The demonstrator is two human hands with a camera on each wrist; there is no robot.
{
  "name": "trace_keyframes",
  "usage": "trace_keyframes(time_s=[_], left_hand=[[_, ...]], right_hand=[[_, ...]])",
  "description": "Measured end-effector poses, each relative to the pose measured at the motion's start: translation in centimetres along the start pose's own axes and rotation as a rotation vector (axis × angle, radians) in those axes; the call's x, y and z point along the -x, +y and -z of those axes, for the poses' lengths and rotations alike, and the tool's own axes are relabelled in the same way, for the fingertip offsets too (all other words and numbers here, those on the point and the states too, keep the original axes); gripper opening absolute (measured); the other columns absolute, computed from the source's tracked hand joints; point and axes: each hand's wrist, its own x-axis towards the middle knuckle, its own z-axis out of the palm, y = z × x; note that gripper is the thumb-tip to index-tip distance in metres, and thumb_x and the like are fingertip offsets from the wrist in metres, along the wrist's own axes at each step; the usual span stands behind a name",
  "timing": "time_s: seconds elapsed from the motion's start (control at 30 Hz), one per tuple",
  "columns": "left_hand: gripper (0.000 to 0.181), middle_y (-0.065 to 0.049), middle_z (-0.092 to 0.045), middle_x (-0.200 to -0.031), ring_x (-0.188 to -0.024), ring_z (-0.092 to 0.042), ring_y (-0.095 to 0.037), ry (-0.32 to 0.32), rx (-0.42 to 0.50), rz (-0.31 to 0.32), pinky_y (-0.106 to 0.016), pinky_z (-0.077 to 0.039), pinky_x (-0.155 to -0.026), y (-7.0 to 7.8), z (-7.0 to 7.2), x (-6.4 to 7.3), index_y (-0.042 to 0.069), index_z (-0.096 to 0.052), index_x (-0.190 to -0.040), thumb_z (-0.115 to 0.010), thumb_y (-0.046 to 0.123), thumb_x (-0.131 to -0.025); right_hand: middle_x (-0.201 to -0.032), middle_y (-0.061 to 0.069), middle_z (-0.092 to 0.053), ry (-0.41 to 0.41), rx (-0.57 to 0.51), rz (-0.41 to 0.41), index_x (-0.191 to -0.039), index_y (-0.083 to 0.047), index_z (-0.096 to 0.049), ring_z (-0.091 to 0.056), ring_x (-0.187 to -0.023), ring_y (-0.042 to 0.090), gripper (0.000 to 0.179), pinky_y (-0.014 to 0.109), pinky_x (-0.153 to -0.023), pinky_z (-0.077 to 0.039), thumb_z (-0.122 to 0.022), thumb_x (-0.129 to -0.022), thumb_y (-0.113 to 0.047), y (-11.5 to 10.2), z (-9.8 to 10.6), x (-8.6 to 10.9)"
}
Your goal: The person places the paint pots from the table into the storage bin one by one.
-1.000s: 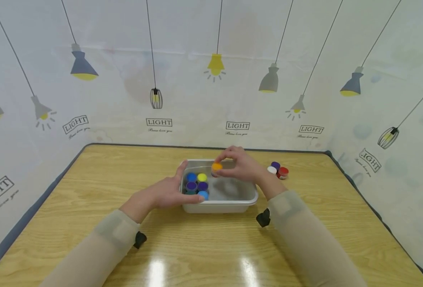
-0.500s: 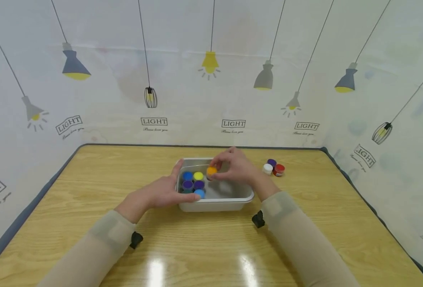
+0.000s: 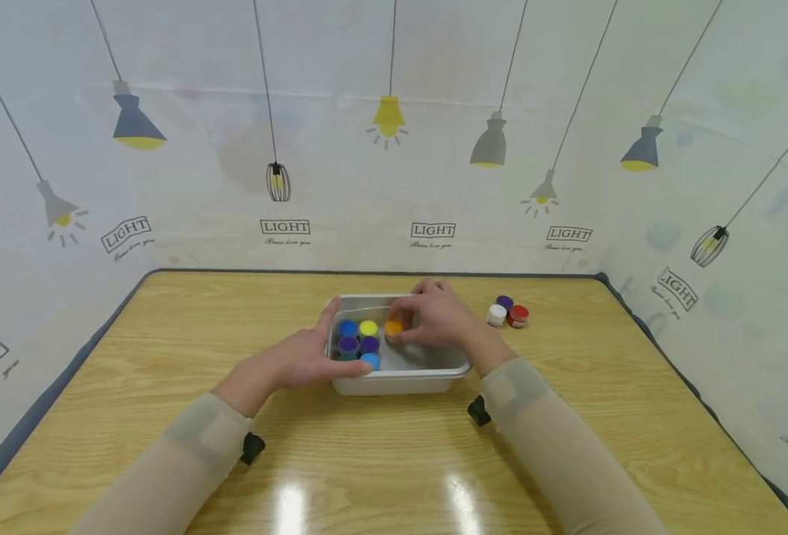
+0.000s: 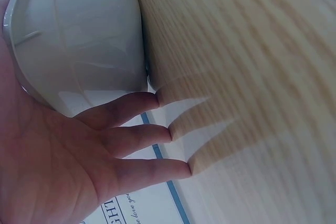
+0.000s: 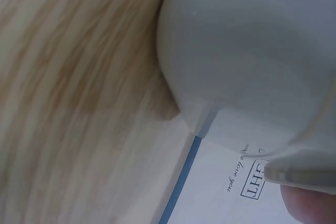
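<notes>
In the head view, a white rectangular tray (image 3: 394, 384) stands on the table, with small round-lidded jars grouped in its left end. My right hand (image 3: 437, 316) reaches down into it and pinches an orange-lidded jar (image 3: 393, 328), close beside a yellow-lidded jar (image 3: 368, 328). Curled fingers hide part of that orange lid. My left hand (image 3: 303, 357) lies straight-fingered at the tray's left end, thumb over the near rim by a light-blue-lidded jar (image 3: 370, 361). Seen from the left wrist, three extended fingers (image 4: 144, 176) reach down to the tabletop beside the tray's outer wall.
Right of the tray, a white-lidded jar (image 3: 496, 315), a purple-lidded jar (image 3: 504, 302) and a red-lidded jar (image 3: 518, 316) stand together on the wooden table (image 3: 367, 461). A lamp-printed backdrop (image 3: 340, 148) rises along the table's back and sides.
My right hand has moved left and lowered the orange-lidded jar into the tray, close to the other jars. My left hand keeps its place on the tray. The head view has shifted slightly.
</notes>
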Motion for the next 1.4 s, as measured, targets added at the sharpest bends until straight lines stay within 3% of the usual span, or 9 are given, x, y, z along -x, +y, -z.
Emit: trace_keyframes(time_s=[0.37, 0.7, 0.93, 1.4], left_hand=[[0.14, -0.035, -0.051, -0.162, -0.14, -0.062, -0.044, 0.001, 0.008, 0.009, -0.062, -0.048, -0.119, -0.05, -0.17, 0.24, 0.021, 0.019, -0.176, -0.07, 0.085, -0.088], [0.14, -0.036, -0.05, -0.163, -0.142, -0.061, -0.046, 0.006, 0.0, 0.006, -0.063, -0.047, -0.119, -0.04, -0.08, 0.17, 0.02, 0.018, -0.176, -0.069, 0.085, -0.088], [0.139, -0.035, -0.049, -0.164, -0.142, -0.06, -0.044, 0.005, 0.007, -0.004, -0.063, -0.046, -0.12, -0.12, -0.06, 0.13, 0.019, 0.017, -0.176, -0.07, 0.084, -0.088], [0.139, -0.034, -0.049, -0.164, -0.144, -0.059, -0.044, 0.001, 0.011, -0.008, -0.063, -0.046, -0.121, 0.11, 0.01, 0.12, 0.019, 0.018, -0.176, -0.069, 0.084, -0.089]], right_hand=[[-0.097, -0.017, -0.07, -0.035, 0.111, 0.02, -0.124, -0.042, -0.077, -0.05, -0.118, 0.02, 0.032, 0.05, -0.118, -0.034, -0.085, -0.095, -0.054, -0.35, -0.31, -0.26], [-0.099, -0.018, -0.074, -0.027, 0.085, 0.03, -0.125, -0.042, -0.079, -0.051, -0.113, 0.017, 0.028, 0.046, -0.11, -0.038, -0.085, -0.097, -0.042, -0.39, -0.15, -0.27], [-0.099, -0.017, -0.077, -0.048, 0.067, 0.027, -0.125, -0.038, -0.08, -0.053, -0.114, 0.019, 0.026, 0.047, -0.113, -0.038, -0.085, -0.099, -0.037, -0.61, 0.14, -0.25], [-0.1, -0.018, -0.076, -0.05, 0.034, -0.002, -0.124, -0.04, -0.08, -0.053, -0.115, 0.019, 0.025, 0.046, -0.11, -0.041, -0.083, -0.1, -0.038, -0.24, 0.13, -0.23]])
